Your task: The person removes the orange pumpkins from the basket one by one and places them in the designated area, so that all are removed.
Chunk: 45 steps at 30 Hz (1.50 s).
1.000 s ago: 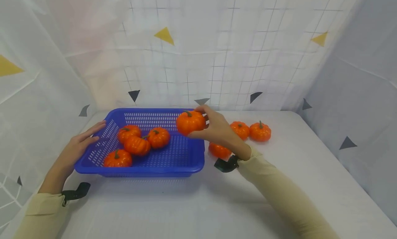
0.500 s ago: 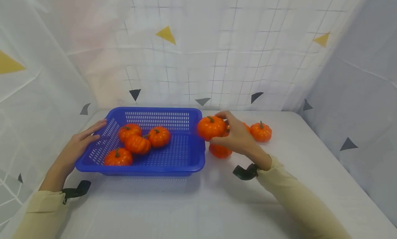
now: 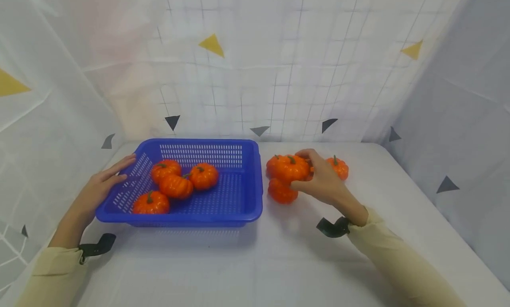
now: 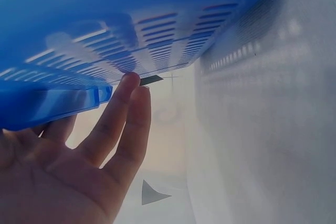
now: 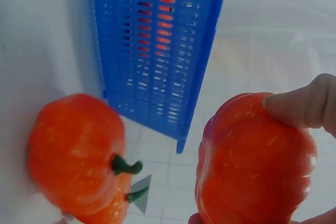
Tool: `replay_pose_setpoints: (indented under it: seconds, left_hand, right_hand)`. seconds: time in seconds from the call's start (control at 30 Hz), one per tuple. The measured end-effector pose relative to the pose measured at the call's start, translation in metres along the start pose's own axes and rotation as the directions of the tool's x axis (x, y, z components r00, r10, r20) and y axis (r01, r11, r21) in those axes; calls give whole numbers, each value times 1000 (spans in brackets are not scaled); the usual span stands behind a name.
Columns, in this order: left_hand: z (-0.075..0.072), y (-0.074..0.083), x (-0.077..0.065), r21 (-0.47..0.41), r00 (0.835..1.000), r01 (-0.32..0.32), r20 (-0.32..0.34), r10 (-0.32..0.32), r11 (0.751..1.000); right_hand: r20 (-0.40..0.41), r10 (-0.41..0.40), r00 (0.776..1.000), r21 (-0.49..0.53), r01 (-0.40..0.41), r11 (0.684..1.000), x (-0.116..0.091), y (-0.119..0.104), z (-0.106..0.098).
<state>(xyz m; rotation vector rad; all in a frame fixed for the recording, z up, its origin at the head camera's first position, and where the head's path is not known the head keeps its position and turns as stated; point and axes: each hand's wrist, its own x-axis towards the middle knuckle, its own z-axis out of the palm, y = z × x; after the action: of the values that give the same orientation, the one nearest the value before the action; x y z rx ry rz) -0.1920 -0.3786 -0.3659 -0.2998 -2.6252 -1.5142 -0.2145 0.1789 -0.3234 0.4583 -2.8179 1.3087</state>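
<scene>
My left hand rests against the left end of a blue plastic basket, its fingers fairly straight along the rim. In the left wrist view, two fingertips lie by the slotted outer wall. My right hand holds a small orange pumpkin with a green stem, thumb on the near side, fingers at the far side. That pumpkin is right of the basket, in front of a pumpkin and above another. Several pumpkins lie inside the basket.
Another pumpkin stands on the white table beyond my right hand, partly hidden by it. White cloth walls with triangle marks enclose the table at the back and both sides.
My right hand has carried the pumpkin from above the basket's right end out to the right and lower, over the other pumpkins. My left hand and the basket stay in place.
</scene>
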Motion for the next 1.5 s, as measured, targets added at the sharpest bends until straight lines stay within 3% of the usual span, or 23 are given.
replay_pose_setpoints:
  seconds: [0.63, 1.5]
  left_hand:
    - [0, 1, -2, 1, 1000, 9, 1, -9, 1000]
    - [0, 1, -1, 11, 1000, 7, 2, -7, 1000]
  right_hand:
    - [-11, 75, 997, -80, -76, 994, -14, 36, -17]
    - [27, 78, 997, -184, -72, 980, -14, 87, -10]
